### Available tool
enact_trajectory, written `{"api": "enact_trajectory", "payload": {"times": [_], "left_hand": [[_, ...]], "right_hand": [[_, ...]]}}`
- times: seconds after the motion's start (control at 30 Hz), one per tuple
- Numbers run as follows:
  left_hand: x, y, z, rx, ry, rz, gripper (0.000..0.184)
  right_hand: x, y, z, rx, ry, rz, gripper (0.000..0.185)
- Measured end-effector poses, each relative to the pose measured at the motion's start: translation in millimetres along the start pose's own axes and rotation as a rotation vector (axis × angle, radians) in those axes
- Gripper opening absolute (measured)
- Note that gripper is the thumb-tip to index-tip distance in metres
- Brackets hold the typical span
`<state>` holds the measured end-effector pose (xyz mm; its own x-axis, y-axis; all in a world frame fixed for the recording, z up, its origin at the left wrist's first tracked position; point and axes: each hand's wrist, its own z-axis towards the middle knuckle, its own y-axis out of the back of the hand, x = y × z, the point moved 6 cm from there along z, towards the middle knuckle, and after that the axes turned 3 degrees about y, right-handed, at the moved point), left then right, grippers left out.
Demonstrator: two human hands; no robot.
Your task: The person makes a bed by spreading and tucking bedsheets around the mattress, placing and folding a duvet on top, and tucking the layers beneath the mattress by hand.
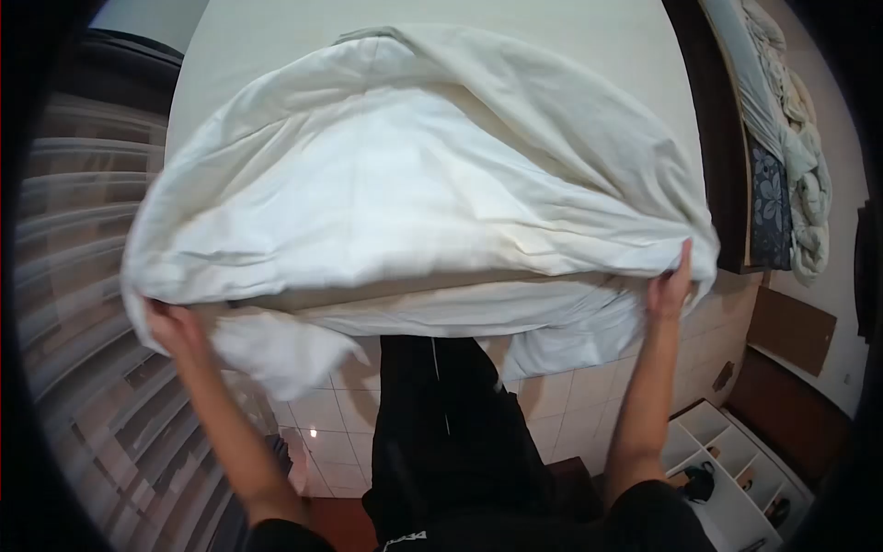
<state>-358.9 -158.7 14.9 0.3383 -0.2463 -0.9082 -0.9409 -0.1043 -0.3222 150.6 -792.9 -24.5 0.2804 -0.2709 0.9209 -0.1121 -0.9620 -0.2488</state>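
Note:
A large white bed sheet (359,193) billows in folds across the near part of the bed, its middle blurred by motion. My left hand (175,327) grips the sheet at its left near corner, fingers partly hidden in the cloth. On the opposite side, my right hand (670,287) is closed on the right near part, one finger lying along the outside. The cloth stretches between both hands, and loose ends hang below over the floor. Beneath it, the pale mattress (276,41) shows at the far side.
Sheer striped curtains (92,239) hang along the left. At the right stand a dark bed frame (727,184) and a bunched cream quilt (809,193). A white shelf unit (736,469) with small items is at lower right. Tiled floor (340,409) surrounds my legs.

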Motion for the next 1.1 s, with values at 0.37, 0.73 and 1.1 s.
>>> {"api": "enact_trajectory", "payload": {"times": [0.37, 0.73, 1.1], "left_hand": [[109.8, -66.3, -176.9, 0.851, -1.004, 1.500, 0.056], [133.5, -17.1, -184.5, 0.918, -0.781, 1.393, 0.027], [197.1, -104.3, -199.4, 0.293, 0.539, 0.277, 0.011]], "right_hand": [[-43.9, -90.2, -111.3, 0.619, 1.050, -1.535, 0.029], [-97.2, -6.1, -112.8, 0.929, 0.598, -1.648, 0.016], [-107.5, -158.6, -109.3, 0.767, 0.843, -1.662, 0.032]]}}
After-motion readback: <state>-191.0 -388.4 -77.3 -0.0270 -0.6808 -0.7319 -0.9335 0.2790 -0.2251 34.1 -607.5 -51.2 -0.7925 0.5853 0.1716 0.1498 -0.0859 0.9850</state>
